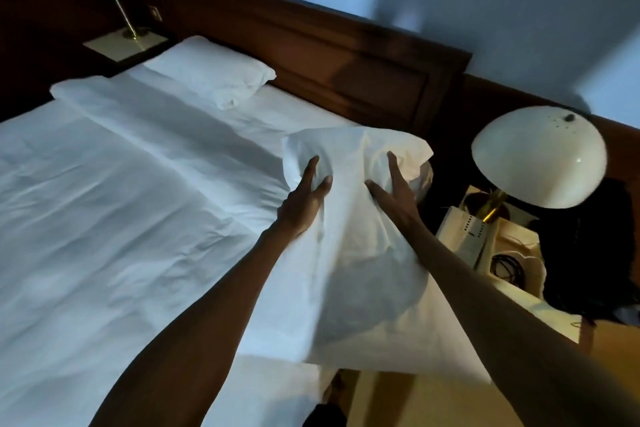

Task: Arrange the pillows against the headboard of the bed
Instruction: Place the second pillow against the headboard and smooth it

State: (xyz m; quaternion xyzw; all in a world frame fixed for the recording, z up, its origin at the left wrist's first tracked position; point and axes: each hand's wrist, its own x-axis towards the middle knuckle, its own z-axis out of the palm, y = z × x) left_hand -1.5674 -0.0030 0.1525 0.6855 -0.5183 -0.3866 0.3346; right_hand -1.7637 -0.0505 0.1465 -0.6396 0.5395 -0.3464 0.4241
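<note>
Pillow (363, 253) in grip of left hand (304, 199), right hand (394, 192), near headboard (346, 55).

Arms at full stretch, the left hand (304, 199) and right hand (393, 192) sit side by side, thumbs splayed wide, both gripping the soft white fabric pillow (360, 253).

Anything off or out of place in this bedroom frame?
Yes. The near pillow, held by the left hand and right hand, is crumpled and tilted over the bed's corner, not against the headboard. The far pillow already lies there. The near lamp shade has dark specks.
</note>
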